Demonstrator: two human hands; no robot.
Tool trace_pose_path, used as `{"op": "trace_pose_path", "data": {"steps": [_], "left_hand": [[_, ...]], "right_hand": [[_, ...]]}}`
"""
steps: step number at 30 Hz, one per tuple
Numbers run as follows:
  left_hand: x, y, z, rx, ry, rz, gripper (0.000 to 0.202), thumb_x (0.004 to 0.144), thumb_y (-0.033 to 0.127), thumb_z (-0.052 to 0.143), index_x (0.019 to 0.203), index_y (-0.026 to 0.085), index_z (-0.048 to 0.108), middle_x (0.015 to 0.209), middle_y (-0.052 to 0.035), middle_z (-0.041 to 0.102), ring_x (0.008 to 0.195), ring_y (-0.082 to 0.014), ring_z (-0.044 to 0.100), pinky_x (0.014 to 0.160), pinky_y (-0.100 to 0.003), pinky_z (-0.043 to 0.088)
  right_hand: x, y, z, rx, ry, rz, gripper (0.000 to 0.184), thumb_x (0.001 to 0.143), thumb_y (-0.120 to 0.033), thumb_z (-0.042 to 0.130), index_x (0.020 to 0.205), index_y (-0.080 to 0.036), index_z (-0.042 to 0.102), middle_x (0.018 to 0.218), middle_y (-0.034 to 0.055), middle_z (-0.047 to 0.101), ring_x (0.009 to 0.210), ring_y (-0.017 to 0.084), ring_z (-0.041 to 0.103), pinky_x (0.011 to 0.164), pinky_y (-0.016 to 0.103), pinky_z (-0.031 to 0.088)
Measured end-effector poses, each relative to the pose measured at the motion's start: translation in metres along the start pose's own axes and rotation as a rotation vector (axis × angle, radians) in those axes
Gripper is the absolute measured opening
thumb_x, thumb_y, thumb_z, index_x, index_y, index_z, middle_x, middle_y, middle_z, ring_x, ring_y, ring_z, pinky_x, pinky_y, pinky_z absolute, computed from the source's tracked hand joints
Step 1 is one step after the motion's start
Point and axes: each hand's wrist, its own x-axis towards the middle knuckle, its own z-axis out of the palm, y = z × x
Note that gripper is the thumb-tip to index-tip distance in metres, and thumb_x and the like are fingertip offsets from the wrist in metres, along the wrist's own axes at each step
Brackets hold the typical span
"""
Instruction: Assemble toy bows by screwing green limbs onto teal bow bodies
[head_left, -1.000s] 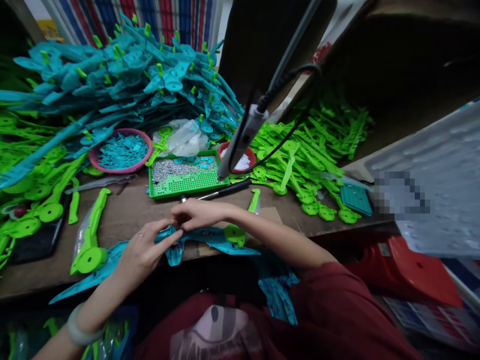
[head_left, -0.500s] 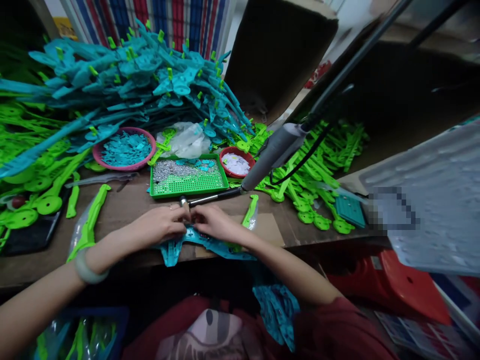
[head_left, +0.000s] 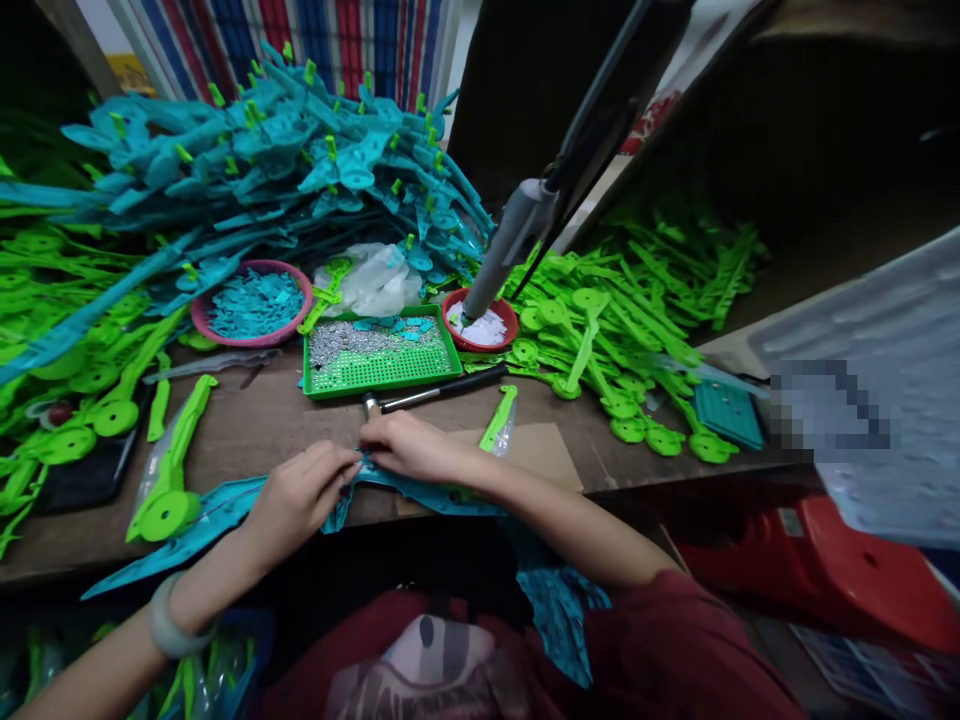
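Observation:
A long blue plastic part [head_left: 217, 512] lies across the front edge of the table, under both hands. My left hand [head_left: 304, 492] is closed on its middle, fingers pressed together and reaching toward the right fingertips. My right hand [head_left: 411, 447] is closed too, its fingertips bunched at the top edge of the same part; whatever is between them is hidden. Just beyond the right fingers lies a hammer [head_left: 469, 383], its metal head nearest that hand. A grey electric screwdriver [head_left: 504, 245] hangs tilted above the table.
Behind the hammer stands a green tray [head_left: 375, 378] of small metal pieces, between a pink basket [head_left: 251, 338] of blue bits and a red bowl [head_left: 491, 346] of white pieces. Blue parts [head_left: 300, 170] are heaped behind; green parts [head_left: 600, 330] pile up right. A red stool [head_left: 825, 570] stands below.
My left hand has moved down and left, away from the hammer head, uncovering more of the blue part. My right hand has shifted slightly left. The screwdriver has swung up and back from the hammer handle.

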Motion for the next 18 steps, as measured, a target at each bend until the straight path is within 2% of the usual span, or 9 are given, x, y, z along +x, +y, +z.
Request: {"op": "trace_pose_path", "data": {"steps": [2,4,6,8,11,13,16,18], "left_hand": [[-0.005,0.005,0.004,-0.065,0.04,-0.265,0.016,0.091,0.026,0.051,0.095,0.02,0.065,0.082,-0.0027,0.071,0.073,-0.0169,0.068,0.066,-0.026,0.052],[-0.008,0.01,0.009,-0.082,0.07,-0.417,0.016,0.086,0.025,0.051,0.094,0.02,0.064,0.077,-0.0011,0.071,0.066,-0.0166,0.067,0.061,-0.026,0.051],[-0.007,0.013,0.013,-0.064,0.081,-0.453,0.018,0.081,0.023,0.05,0.094,0.02,0.063,0.071,0.0008,0.069,0.061,-0.0162,0.065,0.059,-0.026,0.049],[-0.003,0.015,0.016,-0.041,0.095,-0.478,0.018,0.078,0.022,0.051,0.092,0.021,0.062,0.064,0.0028,0.065,0.057,-0.0163,0.062,0.058,-0.026,0.046],[0.001,0.015,0.021,-0.009,0.111,-0.501,0.008,0.077,0.024,0.053,0.083,0.022,0.058,0.057,0.0034,0.059,0.053,-0.0176,0.059,0.054,-0.026,0.039],[0.002,0.016,0.023,0.002,0.117,-0.506,0.003,0.077,0.025,0.054,0.079,0.022,0.055,0.057,0.0025,0.058,0.053,-0.0183,0.058,0.052,-0.027,0.037],[-0.001,0.018,0.024,-0.005,0.13,-0.507,0.002,0.079,0.022,0.053,0.081,0.022,0.052,0.059,0.0025,0.059,0.053,-0.0177,0.06,0.053,-0.026,0.039],[-0.005,0.02,0.022,-0.027,0.136,-0.497,0.002,0.083,0.023,0.052,0.084,0.022,0.051,0.063,0.0022,0.062,0.055,-0.0167,0.061,0.055,-0.026,0.043]], "right_hand": [[-0.001,0.0,0.002,-0.027,-0.01,-0.023,0.019,0.082,-0.003,0.056,0.092,-0.01,0.071,0.088,0.0074,0.06,0.082,0.017,0.055,0.076,0.027,0.04],[-0.005,0.0,0.002,-0.064,-0.055,-0.077,0.02,0.083,-0.005,0.056,0.094,-0.011,0.072,0.094,0.0086,0.057,0.086,0.018,0.053,0.08,0.028,0.041],[-0.009,-0.002,0.001,-0.088,-0.061,-0.112,0.025,0.084,-0.005,0.053,0.101,-0.012,0.07,0.097,0.0095,0.056,0.091,0.02,0.053,0.084,0.031,0.042],[-0.012,-0.007,-0.001,-0.042,-0.002,-0.102,0.027,0.086,-0.008,0.053,0.109,-0.012,0.067,0.096,0.0092,0.059,0.092,0.02,0.054,0.085,0.032,0.043],[-0.011,-0.019,-0.005,0.118,0.086,0.0,0.025,0.09,-0.023,0.06,0.112,-0.013,0.063,0.085,0.0044,0.063,0.078,0.016,0.058,0.073,0.026,0.044],[-0.006,-0.026,-0.008,0.178,0.062,0.088,0.025,0.088,-0.029,0.064,0.107,-0.013,0.064,0.073,0.0004,0.062,0.066,0.013,0.057,0.063,0.022,0.042],[0.003,-0.032,-0.013,0.28,-0.051,0.207,0.013,0.086,-0.021,0.062,0.096,-0.012,0.064,0.067,-0.0025,0.06,0.051,0.008,0.054,0.052,0.019,0.039],[0.009,-0.032,-0.016,0.396,-0.12,0.261,0.012,0.084,-0.014,0.057,0.095,-0.013,0.062,0.064,-0.0046,0.059,0.045,0.006,0.05,0.047,0.017,0.038]]}}
